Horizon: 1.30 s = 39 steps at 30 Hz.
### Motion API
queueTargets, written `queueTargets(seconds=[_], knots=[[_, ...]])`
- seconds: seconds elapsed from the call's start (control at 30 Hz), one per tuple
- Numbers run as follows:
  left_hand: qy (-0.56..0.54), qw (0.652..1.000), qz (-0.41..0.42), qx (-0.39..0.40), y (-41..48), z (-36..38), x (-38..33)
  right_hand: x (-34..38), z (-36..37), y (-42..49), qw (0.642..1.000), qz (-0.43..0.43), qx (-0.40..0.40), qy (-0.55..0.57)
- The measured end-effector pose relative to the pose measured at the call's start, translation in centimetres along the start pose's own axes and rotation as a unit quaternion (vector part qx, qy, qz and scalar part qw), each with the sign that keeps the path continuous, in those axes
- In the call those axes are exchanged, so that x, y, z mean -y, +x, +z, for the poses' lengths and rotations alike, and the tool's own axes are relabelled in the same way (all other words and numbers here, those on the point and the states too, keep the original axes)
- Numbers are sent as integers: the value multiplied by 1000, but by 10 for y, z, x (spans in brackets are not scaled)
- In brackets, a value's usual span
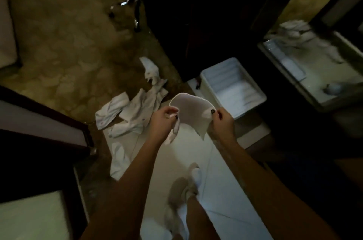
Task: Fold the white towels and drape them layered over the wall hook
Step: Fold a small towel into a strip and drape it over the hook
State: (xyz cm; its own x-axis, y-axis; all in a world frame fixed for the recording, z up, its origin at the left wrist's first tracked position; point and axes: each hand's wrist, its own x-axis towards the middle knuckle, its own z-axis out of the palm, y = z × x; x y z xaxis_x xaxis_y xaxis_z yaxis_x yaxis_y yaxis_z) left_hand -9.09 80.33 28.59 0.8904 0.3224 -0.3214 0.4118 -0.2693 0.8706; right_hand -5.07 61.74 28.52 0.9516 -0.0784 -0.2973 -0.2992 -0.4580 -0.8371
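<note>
A small white towel [193, 115] is stretched between my two hands above the floor. My left hand [164, 121] pinches its left edge, and a strip of cloth hangs down below the fingers. My right hand [223, 123] pinches the right edge. Several more white towels [137, 110] lie crumpled on the floor to the left of my hands. A metal hook [125, 3] shows dimly on the tan wall at the top. The room is dark and the picture is blurred.
A white plastic bin [251, 86] stands on the floor right of the towels. A white sink counter [318, 86] with more crumpled cloth [292, 31] is at the right. My legs and white slippers [193, 177] stand on the pale floor below. A dark-edged frame [49, 122] runs along the left.
</note>
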Motion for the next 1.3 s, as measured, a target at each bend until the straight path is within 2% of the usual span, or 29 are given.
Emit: queueTargets(seconds=[0.1,0.27,0.47,0.63,0.7,0.8,0.9,0.97,1.03,1.1,1.13,1.2,1.3], knots=[[-16,999,34,16,-20,9,-55,29,-53,-18,998,-21,-34,43],[-31,993,78,87,-38,45,-136,70,-132,-41,985,-84,-83,129],[-153,982,48,102,-43,97,-208,82,-193,-51,983,-109,-78,127],[-209,964,46,160,-46,134,-254,91,-230,-51,988,-102,-52,105],[-209,961,48,177,-48,146,-268,93,-245,-51,989,-101,-77,77],[-278,924,37,258,-54,158,-287,98,-264,-48,984,-111,-139,18],[-309,893,32,325,-53,165,-304,102,-278,-46,972,-116,-205,14],[-270,892,38,361,-48,169,-314,103,-284,-45,963,-109,-247,12],[-186,896,67,399,-40,173,-322,105,-287,-46,953,-101,-284,-3],[-57,898,160,407,-28,177,-324,105,-287,-51,946,-89,-312,-17],[9,886,231,402,-22,179,-323,104,-287,-54,943,-82,-322,-24],[124,839,370,381,-13,181,-319,101,-283,-64,937,-74,-340,-34],[197,775,482,357,-2,183,-312,95,-278,-84,922,-37,-380,-57]])
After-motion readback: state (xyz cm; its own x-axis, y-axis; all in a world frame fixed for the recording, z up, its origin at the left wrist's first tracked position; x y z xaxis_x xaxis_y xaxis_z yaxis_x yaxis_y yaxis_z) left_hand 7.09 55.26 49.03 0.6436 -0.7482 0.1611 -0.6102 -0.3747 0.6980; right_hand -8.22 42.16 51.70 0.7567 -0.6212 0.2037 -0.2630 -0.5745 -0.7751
